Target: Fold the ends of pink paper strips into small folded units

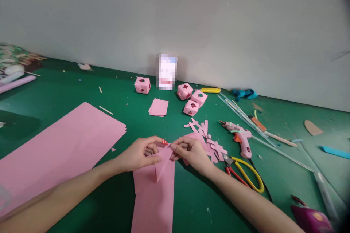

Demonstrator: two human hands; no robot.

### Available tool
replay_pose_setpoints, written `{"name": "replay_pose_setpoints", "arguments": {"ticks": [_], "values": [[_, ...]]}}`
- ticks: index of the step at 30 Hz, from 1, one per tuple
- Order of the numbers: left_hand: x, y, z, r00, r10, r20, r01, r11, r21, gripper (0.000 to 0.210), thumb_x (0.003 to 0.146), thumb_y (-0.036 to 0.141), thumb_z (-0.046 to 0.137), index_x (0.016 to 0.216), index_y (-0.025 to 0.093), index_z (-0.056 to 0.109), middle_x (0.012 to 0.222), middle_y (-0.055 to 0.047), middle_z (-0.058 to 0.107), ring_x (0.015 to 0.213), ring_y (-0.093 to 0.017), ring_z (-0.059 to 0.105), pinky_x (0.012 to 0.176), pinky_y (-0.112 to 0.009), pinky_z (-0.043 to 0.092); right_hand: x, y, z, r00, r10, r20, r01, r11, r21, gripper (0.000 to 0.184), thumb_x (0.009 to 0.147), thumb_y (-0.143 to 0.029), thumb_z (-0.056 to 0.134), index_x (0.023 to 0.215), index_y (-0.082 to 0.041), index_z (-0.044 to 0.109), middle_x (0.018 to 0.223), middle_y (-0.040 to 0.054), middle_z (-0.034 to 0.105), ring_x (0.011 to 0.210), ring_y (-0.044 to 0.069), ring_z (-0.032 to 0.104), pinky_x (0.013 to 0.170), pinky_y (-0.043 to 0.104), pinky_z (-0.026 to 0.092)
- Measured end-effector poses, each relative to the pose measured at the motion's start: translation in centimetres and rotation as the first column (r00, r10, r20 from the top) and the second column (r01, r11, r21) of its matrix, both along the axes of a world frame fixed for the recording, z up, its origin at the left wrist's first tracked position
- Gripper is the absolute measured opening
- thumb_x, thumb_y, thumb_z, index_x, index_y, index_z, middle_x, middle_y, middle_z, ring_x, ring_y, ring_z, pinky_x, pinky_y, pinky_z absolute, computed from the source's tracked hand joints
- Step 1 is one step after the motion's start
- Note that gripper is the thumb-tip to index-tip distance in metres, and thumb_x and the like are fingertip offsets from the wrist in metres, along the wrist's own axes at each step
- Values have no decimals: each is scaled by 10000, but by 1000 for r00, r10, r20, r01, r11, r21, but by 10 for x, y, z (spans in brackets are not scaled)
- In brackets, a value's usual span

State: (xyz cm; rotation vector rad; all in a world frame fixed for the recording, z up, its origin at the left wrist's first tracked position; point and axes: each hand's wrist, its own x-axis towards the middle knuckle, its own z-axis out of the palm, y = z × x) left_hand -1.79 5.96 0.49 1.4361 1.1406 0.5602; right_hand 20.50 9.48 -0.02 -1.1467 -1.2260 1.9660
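Observation:
A small folded piece of pink paper is held between both hands, its pointed corner hanging down. My left hand pinches it from the left between thumb and fingers; a red patterned band wraps one fingertip. From the right, the thumb and fingers of my right hand close on its upper edge. Below the hands lie pink paper strips or sheets. Right beside my right hand are more pink paper and a heap of narrow cut pink scraps.
Behind stand several pink paper polyhedra, a stack of pink squares and a blurred upright screen. Large pink sheets lie left. To the right are a pink glue gun, yellow-handled scissors and a yellow cutter.

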Motion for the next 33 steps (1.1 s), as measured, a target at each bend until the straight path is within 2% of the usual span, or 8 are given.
{"name": "replay_pose_setpoints", "arguments": {"ticks": [23,28,33], "values": [[-2,2,-1,1000,-13,25,14,999,-38,408,819,287,726,1192,193,591,690,76,542,656,-115,508,659,-253,366,4,-2,-7,998,40,-58,-34,995,89,414,800,-540,778,840,-150,645,667,23,747,623,150,750,658,267,629],[-7,6,-2,996,-8,90,17,995,-102,475,806,340,762,1218,199,572,716,73,535,661,-107,502,647,-240,360,6,1,-6,987,62,-148,-53,996,65,381,766,-464,837,939,-152,706,728,22,769,670,144,760,706,262,631],[-12,10,-2,992,-60,114,75,988,-137,469,808,369,774,1206,198,592,705,78,516,631,-90,446,628,-234,324,6,3,-6,981,53,-184,-47,998,39,346,710,-412,889,858,-152,715,722,20,772,661,145,761,689,256,633]]}}
